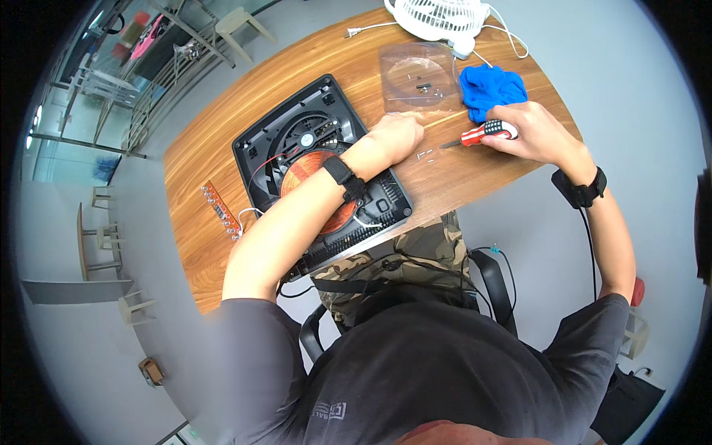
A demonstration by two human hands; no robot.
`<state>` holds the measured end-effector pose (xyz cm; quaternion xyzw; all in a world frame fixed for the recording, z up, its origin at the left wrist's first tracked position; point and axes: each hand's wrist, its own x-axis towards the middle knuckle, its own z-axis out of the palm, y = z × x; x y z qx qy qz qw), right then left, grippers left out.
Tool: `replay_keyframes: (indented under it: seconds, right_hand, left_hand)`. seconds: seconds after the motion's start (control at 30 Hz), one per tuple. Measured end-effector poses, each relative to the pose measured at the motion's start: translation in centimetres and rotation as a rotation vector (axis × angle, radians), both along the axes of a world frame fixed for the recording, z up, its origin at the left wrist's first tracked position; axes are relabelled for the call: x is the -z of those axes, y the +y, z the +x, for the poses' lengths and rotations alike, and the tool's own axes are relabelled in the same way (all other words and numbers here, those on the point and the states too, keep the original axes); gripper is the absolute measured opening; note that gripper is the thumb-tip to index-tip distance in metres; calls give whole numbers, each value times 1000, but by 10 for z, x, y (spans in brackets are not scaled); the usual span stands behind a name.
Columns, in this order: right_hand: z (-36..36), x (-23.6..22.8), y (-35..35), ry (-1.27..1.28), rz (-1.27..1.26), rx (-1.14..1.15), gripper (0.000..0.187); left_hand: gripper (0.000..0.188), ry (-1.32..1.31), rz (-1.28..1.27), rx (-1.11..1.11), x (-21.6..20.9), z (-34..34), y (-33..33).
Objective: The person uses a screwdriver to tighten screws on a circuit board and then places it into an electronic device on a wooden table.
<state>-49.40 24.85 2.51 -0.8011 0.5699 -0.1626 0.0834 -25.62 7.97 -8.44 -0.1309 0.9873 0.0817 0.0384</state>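
Note:
An opened black induction cooker [315,159] lies on the wooden table [215,163], its copper coil and small fan exposed. My left forearm crosses over it, and my left hand [397,137] rests curled on the table just right of the cooker, near a few small screws [424,154]. Whether it holds anything I cannot tell. My right hand [530,133] grips a screwdriver [482,134] with a red, black and white handle, its tip pointing left toward the screws.
A clear plastic tray [417,76] with small parts sits behind my hands, a blue cloth [491,87] beside it. A white fan [439,16] with its cable stands at the far edge. A narrow circuit strip [221,211] lies left of the cooker.

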Motion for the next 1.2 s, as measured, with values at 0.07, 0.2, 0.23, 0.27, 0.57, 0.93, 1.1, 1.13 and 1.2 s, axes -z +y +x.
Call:
replay_keyframes:
  seconds: [0.07, 0.2, 0.23, 0.27, 0.57, 0.93, 1.1, 1.13, 1.2]
  right_hand:
    - [0, 0, 0, 19, 13, 13, 36]
    - [4, -4, -1, 23, 16, 5, 33]
    - [4, -7, -2, 42, 34, 13, 33]
    - [6, -10, -4, 59, 47, 14, 32]
    - [25, -28, -27, 115, 83, -14, 40]
    - [28, -32, -35, 216, 169, 14, 42]
    - [32, -38, -38, 223, 191, -2, 42]
    - [32, -38, -39, 220, 189, -6, 42]
    - [32, -38, -41, 216, 194, -8, 41]
  left_hand:
    - [24, 9, -14, 5, -3, 1, 2]
    - [25, 4, -13, -41, -27, 6, 0]
    - [24, -58, -70, -17, -38, 7, -3]
    - [20, -28, -41, -2, -43, 12, -9]
    - [12, 61, 3, -23, -62, 45, -27]
    - [15, -44, -57, -37, -17, 6, -26]
    - [15, -89, -51, -44, -21, 4, -23]
    - [16, -89, -50, -44, -20, 4, -23]
    - [15, -107, -43, -55, -20, 4, -20]
